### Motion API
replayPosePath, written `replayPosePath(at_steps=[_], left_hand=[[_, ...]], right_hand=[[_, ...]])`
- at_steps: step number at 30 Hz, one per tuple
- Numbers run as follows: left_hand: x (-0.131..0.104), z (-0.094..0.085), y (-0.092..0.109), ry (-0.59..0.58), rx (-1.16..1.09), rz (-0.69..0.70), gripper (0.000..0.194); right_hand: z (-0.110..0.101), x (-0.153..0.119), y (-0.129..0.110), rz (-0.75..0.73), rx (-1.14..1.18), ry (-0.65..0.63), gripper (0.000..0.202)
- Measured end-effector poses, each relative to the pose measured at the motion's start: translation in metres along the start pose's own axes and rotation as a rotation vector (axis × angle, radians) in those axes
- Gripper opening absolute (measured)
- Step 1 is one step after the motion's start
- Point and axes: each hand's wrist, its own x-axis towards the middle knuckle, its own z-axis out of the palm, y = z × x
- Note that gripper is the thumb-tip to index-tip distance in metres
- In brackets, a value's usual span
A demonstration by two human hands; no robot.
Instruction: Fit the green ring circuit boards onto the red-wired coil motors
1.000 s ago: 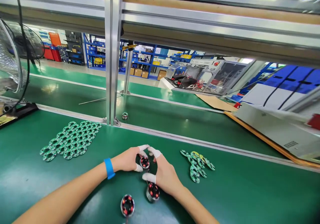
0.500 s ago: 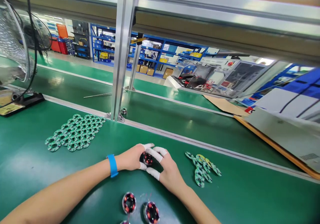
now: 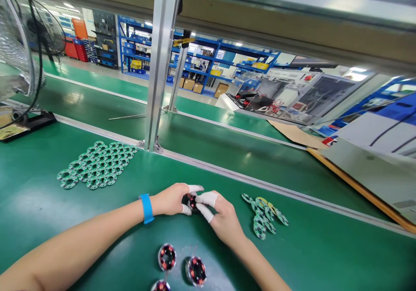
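Between the fingers and thumb of my left hand [image 3: 177, 199] is a motor stator [image 3: 192, 202] with dark, reddish coil windings. White finger covers are on both hands, and a blue band [image 3: 147, 208] circles my left wrist. My right hand [image 3: 221, 213] has its thumb and forefinger drawn together on the stator's right side; whether they pinch a fine wire there is too small to tell. Closer to me lie more wound stators, one on the left [image 3: 167, 257], one on the right [image 3: 196, 271], and a third [image 3: 160, 286] cut off by the lower frame edge.
Green ring-shaped circuit boards [image 3: 97, 165] lie in rows at the left. A looser group of these boards [image 3: 264, 215] is right of my hands. A metal post [image 3: 159, 74] rises from the bench's rear rail. A fan [image 3: 19, 53] stands far left, a grey panel [image 3: 373, 174] right.
My right hand's spread fingers have closed in on the stator's right side. My left hand keeps hold of the stator. The view has tilted slightly.
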Motion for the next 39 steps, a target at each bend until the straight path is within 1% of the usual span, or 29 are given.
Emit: replayPosePath(at_steps=[3,7,10,17,21,23,26,28,31,33,37,39], left_hand=[[-0.001,-0.001,0.000,0.010,0.024,0.022,0.065],[-0.001,-0.002,-0.001,0.008,0.047,0.060,0.053],[0.000,-0.002,-0.001,0.012,0.061,0.072,0.051],[-0.001,-0.003,-0.003,-0.011,0.071,0.096,0.049],[-0.001,-0.004,-0.005,-0.059,0.101,0.113,0.052],[-0.001,-0.003,-0.005,-0.079,0.112,0.118,0.056],[-0.003,-0.003,-0.006,-0.084,0.126,0.115,0.064],[-0.004,-0.003,-0.004,-0.081,0.134,0.105,0.069],[-0.004,-0.003,0.000,-0.079,0.132,0.078,0.074],[-0.004,-0.003,0.005,-0.066,0.118,0.081,0.067],[-0.005,-0.001,0.012,-0.025,0.154,0.101,0.031],[-0.005,-0.001,0.014,0.011,0.192,0.111,0.020]], right_hand=[[-0.008,-0.004,0.004,0.003,-0.002,0.000,0.013],[-0.012,-0.008,0.003,-0.082,-0.031,0.008,0.018],[-0.013,-0.008,0.002,-0.118,-0.043,0.012,0.020],[-0.013,-0.007,0.003,-0.114,-0.008,0.020,0.021],[-0.012,-0.009,0.002,-0.045,0.009,-0.005,0.024],[-0.013,-0.009,0.001,-0.020,0.016,-0.048,0.029],[-0.015,-0.007,-0.003,-0.051,0.020,-0.131,0.035],[-0.017,-0.006,-0.006,-0.073,0.023,-0.170,0.033],[-0.019,-0.003,-0.010,-0.081,0.053,-0.204,0.023],[-0.020,-0.003,-0.013,-0.103,0.086,-0.217,0.019],[-0.021,-0.003,-0.016,-0.163,0.081,-0.182,0.020],[-0.023,-0.003,-0.016,-0.161,0.033,-0.167,0.017]])
